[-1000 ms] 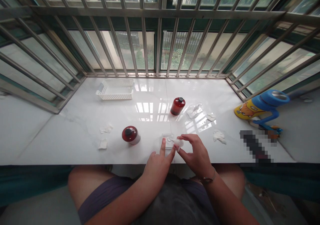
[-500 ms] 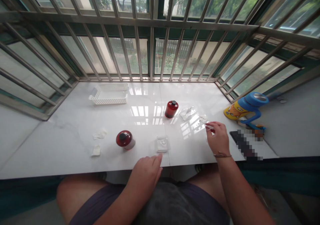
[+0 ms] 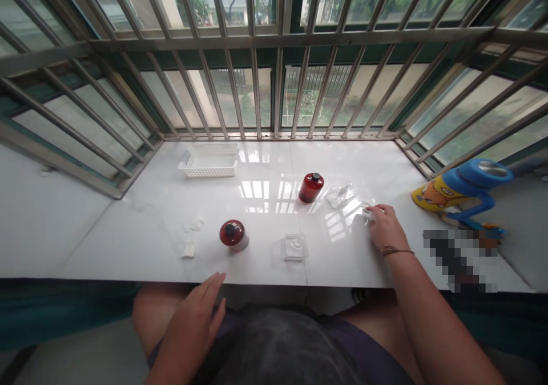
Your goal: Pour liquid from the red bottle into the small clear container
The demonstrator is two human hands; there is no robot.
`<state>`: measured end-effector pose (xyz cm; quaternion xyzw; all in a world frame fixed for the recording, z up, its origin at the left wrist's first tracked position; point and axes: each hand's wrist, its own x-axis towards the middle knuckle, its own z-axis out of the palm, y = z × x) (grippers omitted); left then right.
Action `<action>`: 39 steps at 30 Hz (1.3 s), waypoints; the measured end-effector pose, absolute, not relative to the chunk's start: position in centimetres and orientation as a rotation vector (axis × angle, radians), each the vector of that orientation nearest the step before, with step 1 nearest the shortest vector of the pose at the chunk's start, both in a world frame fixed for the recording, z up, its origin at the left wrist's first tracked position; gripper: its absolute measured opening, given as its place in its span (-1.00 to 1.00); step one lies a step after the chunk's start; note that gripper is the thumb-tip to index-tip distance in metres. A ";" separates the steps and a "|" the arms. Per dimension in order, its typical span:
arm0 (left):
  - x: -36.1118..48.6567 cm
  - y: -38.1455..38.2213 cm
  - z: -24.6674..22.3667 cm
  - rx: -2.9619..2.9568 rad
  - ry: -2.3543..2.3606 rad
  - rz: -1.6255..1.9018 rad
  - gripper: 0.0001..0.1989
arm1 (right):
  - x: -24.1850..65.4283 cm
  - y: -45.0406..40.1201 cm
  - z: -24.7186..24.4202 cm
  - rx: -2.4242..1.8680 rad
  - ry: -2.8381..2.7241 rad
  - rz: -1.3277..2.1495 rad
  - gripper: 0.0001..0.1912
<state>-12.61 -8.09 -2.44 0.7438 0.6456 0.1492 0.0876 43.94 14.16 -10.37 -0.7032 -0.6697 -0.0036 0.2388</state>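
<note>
My right hand (image 3: 389, 229) is low over the table's right part, its fingertips pinched at small white bits lying there. What sits between the fingers is too small and covered to make out. Just to its left lies a crumpled clear plastic bag (image 3: 341, 195). My left hand (image 3: 197, 311) hangs in front of the table edge with fingers stretched out, holding nothing. Nearest to it stands a dark red bottle with a black cap (image 3: 233, 235). A shallow clear square dish (image 3: 295, 247) rests between the hands, and a second red bottle (image 3: 311, 189) stands farther back.
On the left lie thin white scraps (image 3: 188, 250). A white perforated basket (image 3: 209, 170) sits near the window bars (image 3: 278, 88). At the right are a blue and yellow drinking bottle with a handle (image 3: 440, 190) and a dark, pixelated object (image 3: 454, 259).
The camera view has shifted, moving the table leftward to rightward in the picture. My left hand has drawn back left from beside the square dish. My right fingertips have moved onto the white bits.
</note>
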 end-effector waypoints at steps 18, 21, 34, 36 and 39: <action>-8.9 4.8 -3.3 1.356 1.947 1.009 -0.14 | 35.8 7.6 -3.5 -1.555 -1.922 -0.105 -0.78; -8.4 4.8 -3.1 1.422 1.947 1.009 -0.29 | 32.0 5.9 -1.7 -1.472 -1.932 -0.004 -0.81; -2.1 -2.8 -2.3 1.861 1.572 0.823 -0.40 | 17.6 -0.3 4.6 -1.487 -2.318 0.577 -0.65; -1.6 -3.2 -2.7 1.852 1.587 0.812 -0.42 | 16.9 -0.4 4.6 -1.519 -2.391 0.536 -0.73; -1.2 -3.3 -2.7 1.856 1.602 0.804 -0.44 | 16.5 -0.4 4.4 -1.519 -2.448 0.446 -0.82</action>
